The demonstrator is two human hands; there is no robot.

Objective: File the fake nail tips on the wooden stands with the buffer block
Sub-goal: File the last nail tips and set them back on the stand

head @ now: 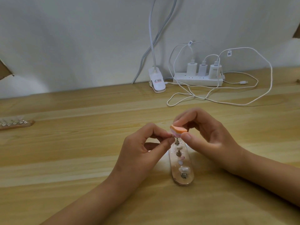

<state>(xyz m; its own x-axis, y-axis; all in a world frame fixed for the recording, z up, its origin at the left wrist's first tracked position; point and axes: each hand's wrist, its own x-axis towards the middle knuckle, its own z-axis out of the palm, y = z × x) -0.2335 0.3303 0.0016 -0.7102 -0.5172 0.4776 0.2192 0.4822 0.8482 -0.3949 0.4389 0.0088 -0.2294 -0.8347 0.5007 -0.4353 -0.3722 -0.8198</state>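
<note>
Head view, mid-frame: left hand [146, 143] pinches the top of the far peg [176, 141], its nail tip barely visible. Buffer block [178, 129] sits on it, gripped by the right hand [203, 132]. Heavy strokes could pop the tip off or topple the wooden stand [186, 179].

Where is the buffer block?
Head view, centre: the buffer block is pinched by the right hand above the far end of the near stand, just right of the left hand.

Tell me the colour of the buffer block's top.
The buffer block is orange on top; head view.
</note>
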